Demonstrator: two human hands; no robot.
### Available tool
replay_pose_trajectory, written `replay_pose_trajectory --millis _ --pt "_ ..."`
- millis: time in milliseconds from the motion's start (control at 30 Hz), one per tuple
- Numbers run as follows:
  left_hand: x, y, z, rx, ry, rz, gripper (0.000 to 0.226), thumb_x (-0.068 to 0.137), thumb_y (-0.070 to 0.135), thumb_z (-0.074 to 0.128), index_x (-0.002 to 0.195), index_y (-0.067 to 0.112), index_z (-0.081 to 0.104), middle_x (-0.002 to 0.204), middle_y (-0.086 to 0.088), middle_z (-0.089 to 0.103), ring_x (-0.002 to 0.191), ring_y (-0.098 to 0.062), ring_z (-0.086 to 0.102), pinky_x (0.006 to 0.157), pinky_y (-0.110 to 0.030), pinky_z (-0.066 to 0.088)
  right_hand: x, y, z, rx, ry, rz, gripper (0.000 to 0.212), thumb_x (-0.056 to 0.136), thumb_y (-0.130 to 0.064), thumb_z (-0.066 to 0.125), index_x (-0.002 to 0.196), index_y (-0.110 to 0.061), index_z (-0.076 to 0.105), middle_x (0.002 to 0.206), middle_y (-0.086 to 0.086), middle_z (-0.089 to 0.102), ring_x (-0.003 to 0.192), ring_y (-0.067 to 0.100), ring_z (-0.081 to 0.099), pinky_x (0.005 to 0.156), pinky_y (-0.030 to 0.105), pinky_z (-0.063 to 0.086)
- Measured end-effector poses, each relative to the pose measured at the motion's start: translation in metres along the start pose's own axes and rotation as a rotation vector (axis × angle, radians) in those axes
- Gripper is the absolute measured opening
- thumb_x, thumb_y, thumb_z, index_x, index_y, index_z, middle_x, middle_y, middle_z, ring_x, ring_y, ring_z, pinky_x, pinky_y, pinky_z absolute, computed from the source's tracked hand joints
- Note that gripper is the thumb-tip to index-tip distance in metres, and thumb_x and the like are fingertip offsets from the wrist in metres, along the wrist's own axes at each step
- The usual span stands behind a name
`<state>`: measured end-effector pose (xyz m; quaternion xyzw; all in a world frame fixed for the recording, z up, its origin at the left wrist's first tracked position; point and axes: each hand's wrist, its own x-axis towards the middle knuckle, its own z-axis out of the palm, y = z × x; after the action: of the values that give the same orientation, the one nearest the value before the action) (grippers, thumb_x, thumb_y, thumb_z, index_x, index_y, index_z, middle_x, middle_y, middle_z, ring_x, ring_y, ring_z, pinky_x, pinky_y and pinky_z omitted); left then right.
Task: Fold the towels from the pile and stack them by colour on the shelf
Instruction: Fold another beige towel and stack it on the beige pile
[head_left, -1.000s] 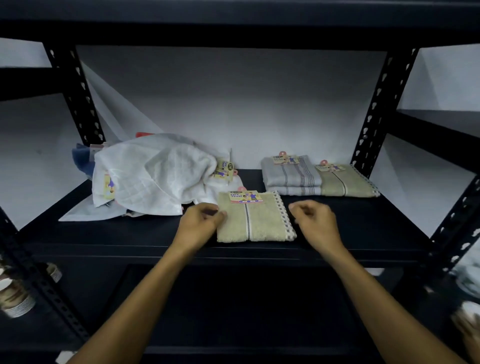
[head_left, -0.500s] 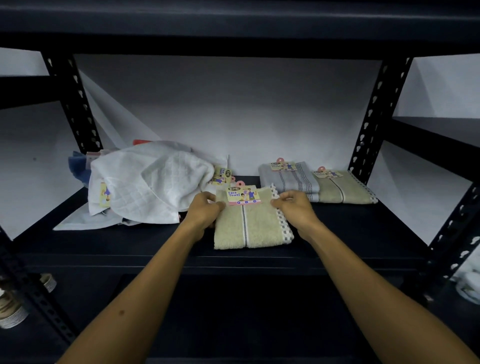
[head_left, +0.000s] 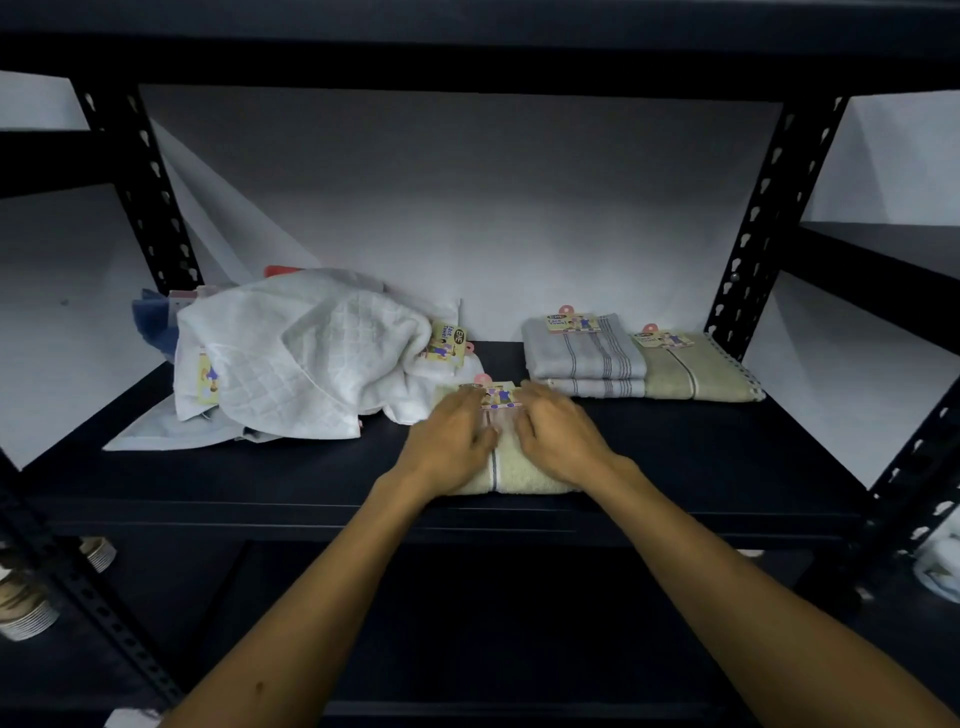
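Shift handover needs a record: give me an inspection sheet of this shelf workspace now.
Surface: dark shelf, mostly bare at front right.
Job's things: beige towel folded at front centre; grey towels stacked beside a folded beige one; unfolded white pile at left.
Clutter: blue cloth behind the pile.
Hands: left hand and right hand press flat on the front towel.
Cables: nothing seen.
Surroundings: white wall, black uprights, cups lower left.

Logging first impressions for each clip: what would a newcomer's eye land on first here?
Both hands, the left hand and right hand, lie flat on a folded beige towel at the shelf's front edge. Left of them sprawls a rumpled white towel pile; at back right sit folded grey towels beside another beige one.
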<state>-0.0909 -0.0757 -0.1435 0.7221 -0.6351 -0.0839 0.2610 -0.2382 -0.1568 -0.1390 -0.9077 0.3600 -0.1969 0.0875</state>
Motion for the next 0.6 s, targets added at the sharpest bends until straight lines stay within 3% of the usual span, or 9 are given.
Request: replay_pose_trajectory --millis 67,133,200,300,367,467,533,600 --pt "-0.005 -0.005 0.010 0.142 -0.163 -0.037 0.063 0.103 0.045 0.026 0.155 0.012 0.012 0.164 -0.004 0.007 0.151 -0.017 0.003 0.118 -0.052 0.018 -0.005 0.006 0.008 0.032 -0.114 0.044 0.034 0.102 -0.025 0.033 0.119 -0.001 0.051 0.130 0.012 0.051 0.125 0.029 0.047 0.097 0.046 0.044" --pt "-0.008 -0.008 0.012 0.190 -0.223 -0.086 0.066 0.103 0.049 0.017 0.156 0.015 -0.004 0.163 0.002 -0.014 0.149 -0.010 -0.014 0.120 -0.053 0.002 -0.008 0.008 0.009 0.013 -0.225 0.080 0.053 0.105 -0.036 0.024 0.147 -0.005 0.029 0.157 0.004 0.026 0.147 0.021 0.019 0.114 0.053 0.028" --pt "-0.011 -0.007 0.011 0.208 -0.249 -0.100 0.067 0.102 0.050 0.014 0.155 0.017 -0.010 0.162 0.003 -0.020 0.147 -0.009 -0.020 0.119 -0.054 -0.003 -0.010 0.007 0.010 -0.010 -0.316 0.143 0.064 0.104 -0.046 0.018 0.156 -0.013 0.002 0.164 -0.003 -0.006 0.150 0.011 -0.010 0.121 0.052 0.006" --pt "-0.012 -0.007 0.007 0.219 -0.263 -0.142 0.069 0.100 0.056 0.014 0.154 0.022 -0.013 0.161 -0.003 -0.024 0.147 -0.014 -0.023 0.118 -0.056 -0.007 -0.012 0.008 0.010 -0.024 -0.308 0.221 0.072 0.100 -0.056 0.018 0.156 -0.019 -0.008 0.163 0.000 -0.018 0.149 0.013 -0.016 0.121 0.051 -0.001" --pt "-0.015 -0.008 0.007 0.222 -0.248 -0.201 0.070 0.098 0.059 0.013 0.154 0.027 -0.015 0.162 -0.011 -0.019 0.149 -0.021 -0.019 0.118 -0.055 -0.008 -0.014 0.008 0.011 -0.019 -0.253 0.305 0.075 0.098 -0.060 0.019 0.156 -0.019 -0.004 0.164 0.006 -0.007 0.151 0.018 -0.004 0.121 0.050 0.003" --pt "-0.020 -0.006 0.009 0.218 -0.172 -0.256 0.068 0.098 0.059 0.014 0.155 0.029 -0.007 0.162 -0.018 0.002 0.151 -0.026 -0.005 0.119 -0.055 -0.002 -0.020 0.001 0.010 -0.098 -0.133 0.374 0.071 0.097 -0.060 0.020 0.156 -0.022 0.011 0.158 0.009 0.027 0.143 0.027 0.023 0.115 0.048 0.021" --pt "-0.022 0.000 0.010 0.200 -0.069 -0.254 0.063 0.099 0.052 0.023 0.156 0.026 0.010 0.156 -0.018 0.028 0.147 -0.028 0.018 0.118 -0.054 0.012 -0.024 -0.009 0.007 -0.174 -0.100 0.413 0.065 0.097 -0.058 0.021 0.153 -0.025 0.021 0.149 0.009 0.039 0.133 0.031 0.033 0.105 0.048 0.028" --pt "-0.023 0.010 0.007 0.179 0.039 -0.252 0.056 0.098 0.046 0.034 0.149 0.022 0.029 0.135 -0.011 0.054 0.130 -0.029 0.043 0.107 -0.049 0.032 -0.024 -0.020 0.001 -0.203 -0.105 0.459 0.061 0.097 -0.055 0.025 0.149 -0.023 0.030 0.142 0.013 0.041 0.125 0.034 0.037 0.096 0.046 0.034"
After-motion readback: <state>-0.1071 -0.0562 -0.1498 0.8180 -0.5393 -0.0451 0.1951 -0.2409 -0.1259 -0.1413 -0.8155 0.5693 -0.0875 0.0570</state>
